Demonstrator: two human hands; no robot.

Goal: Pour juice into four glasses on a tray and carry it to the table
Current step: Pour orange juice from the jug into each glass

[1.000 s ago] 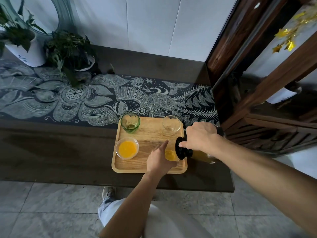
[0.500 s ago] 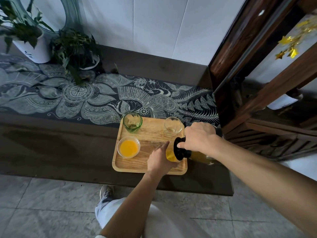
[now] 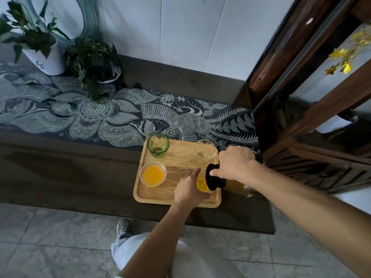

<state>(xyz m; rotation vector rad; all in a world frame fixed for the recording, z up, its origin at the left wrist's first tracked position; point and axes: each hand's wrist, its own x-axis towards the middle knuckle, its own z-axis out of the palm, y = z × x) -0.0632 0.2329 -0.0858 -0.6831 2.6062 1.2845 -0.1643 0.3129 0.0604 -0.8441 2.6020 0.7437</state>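
Now the right hand (image 3: 234,165) grips the tilted jug (image 3: 214,178); just beside it, the left hand (image 3: 187,190) holds the glass (image 3: 201,185) against tipping.

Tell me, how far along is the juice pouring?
One done: the front-left glass on the tray holds juice. In hand: the right hand tips the jug over the front-right glass, which the left hand holds; juice shows in it. Left: the green glass and the clear back glass look empty, and the tray sits on the counter, uncarried.
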